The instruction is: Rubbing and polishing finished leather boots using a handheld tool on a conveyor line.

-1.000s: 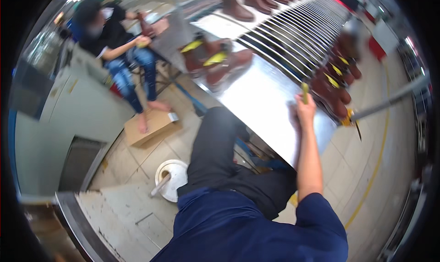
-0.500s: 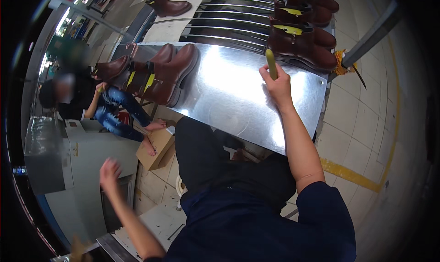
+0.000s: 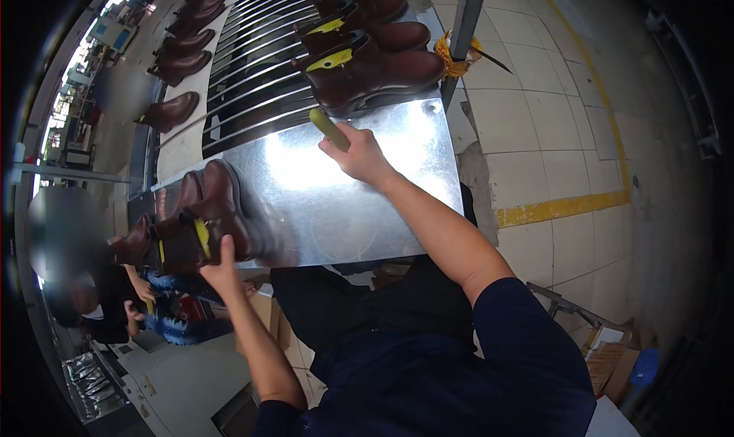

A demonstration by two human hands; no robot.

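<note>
My right hand [image 3: 365, 159] is closed around a short, rounded yellow-green stick-like handle [image 3: 329, 129], whose upper end points up and left. Whatever lies below my grip is hidden. It is held over the shiny metal table [image 3: 317, 188]. At the table's left end, my left hand [image 3: 222, 269] grips the collar of a brown leather ankle boot [image 3: 222, 211], thumb on top by its yellow lining and the fingers mostly hidden. A second brown boot [image 3: 185, 196] stands right beside it.
More brown boots [image 3: 375, 68] with yellow linings line the far right edge. Metal rollers [image 3: 248, 62] run away beyond the table, with single boots [image 3: 170, 112] along a white strip on their left. Another person's hand [image 3: 143, 288] is at lower left. A metal post [image 3: 468, 16] rises at right.
My left hand has come up from the lower left and taken hold of the boot's collar. My view has turned right. My right hand still holds the yellow-green handle.
</note>
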